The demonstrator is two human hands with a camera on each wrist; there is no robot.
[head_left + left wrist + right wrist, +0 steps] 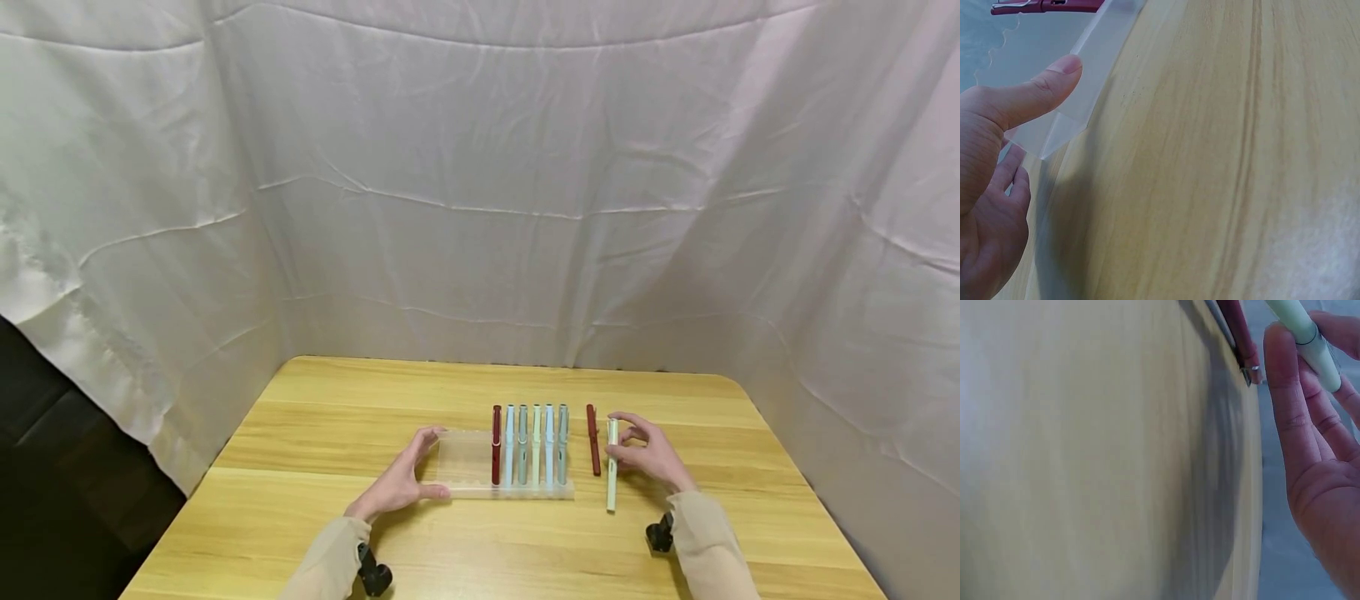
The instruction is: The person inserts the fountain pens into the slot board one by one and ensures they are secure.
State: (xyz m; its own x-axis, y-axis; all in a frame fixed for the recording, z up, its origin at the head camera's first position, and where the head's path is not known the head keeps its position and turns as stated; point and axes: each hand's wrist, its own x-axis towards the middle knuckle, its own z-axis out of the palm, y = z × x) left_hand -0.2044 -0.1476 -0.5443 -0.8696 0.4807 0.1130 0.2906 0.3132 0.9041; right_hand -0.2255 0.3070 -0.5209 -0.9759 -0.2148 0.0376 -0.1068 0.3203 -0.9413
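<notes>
A clear plastic pen rack (465, 462) stands on the table with several capped pens side by side in its right half. Among them are a dark red pen (497, 445), light blue pens (550, 445) and a pale green pen (536, 445). My left hand (401, 479) grips the rack's left end, thumb on its front edge and fingers behind. Between thumb and fingers, my right hand (647, 454) pinches another pale green pen (1313, 340), its cap end toward the back. Just left of that hand lies a loose red pen (593, 440) with a clip.
The wooden table (510, 558) has rounded back corners. A pale grey curtain (480, 208) surrounds it at the back and sides. Something black (60, 450) stands at the far left. Small black cameras (373, 573) sit on both wrists.
</notes>
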